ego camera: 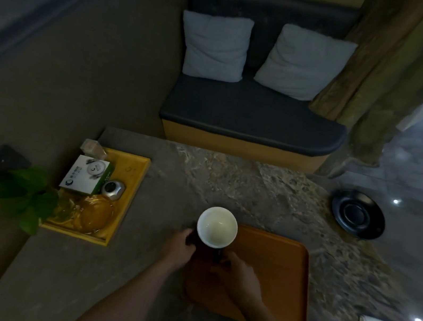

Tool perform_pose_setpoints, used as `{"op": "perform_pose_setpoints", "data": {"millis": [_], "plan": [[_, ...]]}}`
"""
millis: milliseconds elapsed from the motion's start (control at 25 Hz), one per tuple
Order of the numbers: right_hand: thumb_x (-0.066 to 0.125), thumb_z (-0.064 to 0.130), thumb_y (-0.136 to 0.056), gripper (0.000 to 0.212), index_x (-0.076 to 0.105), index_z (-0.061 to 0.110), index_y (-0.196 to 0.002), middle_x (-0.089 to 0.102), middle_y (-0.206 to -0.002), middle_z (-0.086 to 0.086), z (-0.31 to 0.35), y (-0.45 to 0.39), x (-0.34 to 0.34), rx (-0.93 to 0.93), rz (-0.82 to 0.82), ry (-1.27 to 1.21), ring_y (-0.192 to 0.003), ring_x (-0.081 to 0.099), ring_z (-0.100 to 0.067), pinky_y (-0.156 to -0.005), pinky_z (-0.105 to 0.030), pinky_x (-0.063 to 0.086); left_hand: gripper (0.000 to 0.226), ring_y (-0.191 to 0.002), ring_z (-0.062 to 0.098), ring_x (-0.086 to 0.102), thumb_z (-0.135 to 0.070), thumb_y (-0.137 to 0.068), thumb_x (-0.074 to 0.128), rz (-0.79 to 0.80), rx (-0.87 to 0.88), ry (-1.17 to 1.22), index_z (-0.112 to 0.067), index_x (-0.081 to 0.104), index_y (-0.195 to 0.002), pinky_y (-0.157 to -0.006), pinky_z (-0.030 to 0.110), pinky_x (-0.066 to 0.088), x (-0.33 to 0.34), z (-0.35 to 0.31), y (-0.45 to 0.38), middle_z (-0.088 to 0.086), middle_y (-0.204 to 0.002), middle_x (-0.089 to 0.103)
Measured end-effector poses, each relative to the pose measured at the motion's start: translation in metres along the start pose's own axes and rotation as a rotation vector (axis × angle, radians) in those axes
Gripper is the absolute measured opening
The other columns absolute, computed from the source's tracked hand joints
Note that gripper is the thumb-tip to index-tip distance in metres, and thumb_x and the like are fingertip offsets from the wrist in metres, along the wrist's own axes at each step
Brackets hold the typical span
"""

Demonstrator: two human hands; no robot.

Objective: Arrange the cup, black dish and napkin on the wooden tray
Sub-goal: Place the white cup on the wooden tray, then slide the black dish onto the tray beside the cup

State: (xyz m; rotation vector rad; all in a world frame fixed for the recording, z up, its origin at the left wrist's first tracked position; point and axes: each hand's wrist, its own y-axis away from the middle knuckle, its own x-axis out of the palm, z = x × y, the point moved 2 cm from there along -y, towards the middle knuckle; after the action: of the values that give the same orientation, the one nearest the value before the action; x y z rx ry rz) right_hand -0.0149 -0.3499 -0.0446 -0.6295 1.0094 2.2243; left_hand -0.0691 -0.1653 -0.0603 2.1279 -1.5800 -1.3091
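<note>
Hands (pixel 236 273) hide cup (pixel 217 227) base; contact unclear.

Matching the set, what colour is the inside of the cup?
White inside the cup, dark outside; seen best in the head view.

Upright white cup (pixel 217 227) over tray (pixel 277 278) corner

Black dish (pixel 358 214), white-lined cup (pixel 217 227)
</note>
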Motion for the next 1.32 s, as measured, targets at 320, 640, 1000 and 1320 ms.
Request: {"op": "perform_pose_setpoints", "data": {"millis": [320,640,1000,1320], "plan": [[0.045,0.046,-0.092,0.034,0.063,0.024,-0.112,0.064,-0.117,-0.003,-0.061,0.054,-0.064,-0.057,0.074,0.551,-0.104,0.059,-0.023,-0.087,-0.040,0.046,0.044,-0.124,0.023,0.056,-0.019,-0.092,0.062,0.011,0.046,-0.195,-0.013,0.052,-0.135,-0.102,0.032,0.045,0.032,0.001,0.072,0.009,-0.138,0.058],[0.048,0.042,-0.096,0.031,0.064,0.020,-0.111,0.062,-0.121,-0.002,-0.138,0.129,-0.144,0.007,0.008,0.387,-0.109,0.058,-0.018,-0.097,-0.031,0.044,0.050,-0.132,0.021,0.047,-0.039,-0.091,0.062,0.158,0.227,-0.564,-0.020,0.051,-0.137,-0.112,0.038,0.038,0.080,-0.077,0.129,0.004,-0.146,0.048],[0.055,0.048,-0.091,0.037,0.054,0.036,-0.127,0.057,-0.135,0.002,-0.234,0.195,-0.225,0.058,-0.074,0.472,-0.118,0.055,-0.017,-0.096,-0.033,0.046,0.056,-0.131,0.022,0.048,-0.050,-0.095,0.051,0.173,0.453,-0.911,-0.024,0.043,-0.143,-0.108,0.037,0.038,0.144,-0.177,0.168,0.002,-0.148,0.047],[0.047,0.041,-0.090,0.030,0.062,0.028,-0.112,0.066,-0.118,-0.003,-0.278,0.213,-0.283,0.156,-0.151,0.517,-0.104,0.062,-0.023,-0.083,-0.037,0.049,0.032,-0.109,0.020,0.061,-0.042,-0.092,0.056,0.182,0.562,-0.947,-0.019,0.067,-0.111,-0.095,0.036,0.049,0.167,-0.253,0.156,0.003,-0.120,0.066]]}}
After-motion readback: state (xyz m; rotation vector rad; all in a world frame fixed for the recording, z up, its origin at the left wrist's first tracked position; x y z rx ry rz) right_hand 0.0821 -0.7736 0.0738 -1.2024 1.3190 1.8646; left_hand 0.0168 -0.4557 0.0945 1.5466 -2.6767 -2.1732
